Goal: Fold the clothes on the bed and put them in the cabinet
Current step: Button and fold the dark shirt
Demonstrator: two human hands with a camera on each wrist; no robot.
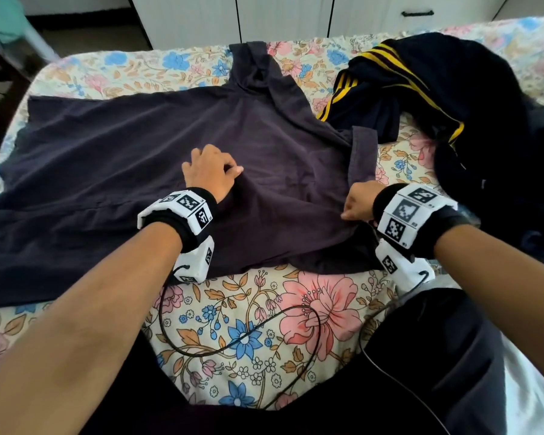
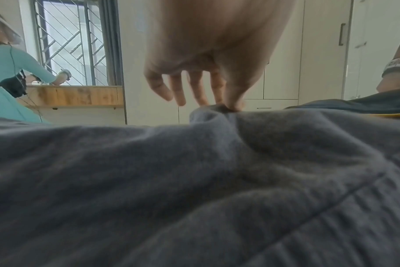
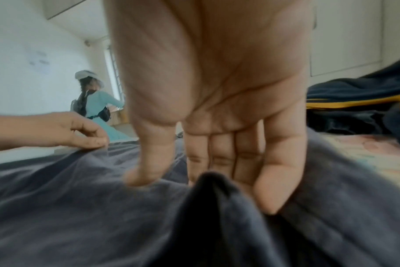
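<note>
A dark purple T-shirt [image 1: 139, 171] lies spread flat on the floral bed [image 1: 296, 356], collar toward the far edge. My left hand [image 1: 236, 172] is at the shirt's middle. In the left wrist view, the thumb and forefinger of my left hand [image 2: 228, 107] pinch a small raised fold of the shirt [image 2: 194, 180] while the other fingers hang loose. My right hand [image 1: 347, 215] holds the shirt's right side below the sleeve [image 1: 363, 152]. In the right wrist view, a fold of the cloth [image 3: 210, 180] stands between the thumb and fingers of my right hand [image 3: 183, 180].
A navy garment with yellow stripes [image 1: 421, 89] lies heaped at the bed's far right. White cabinet doors [image 1: 280, 17] stand beyond the bed. Black cables [image 1: 308, 312] trail over the near sheet. Another person in a teal top [image 2: 9, 75] stands by a window.
</note>
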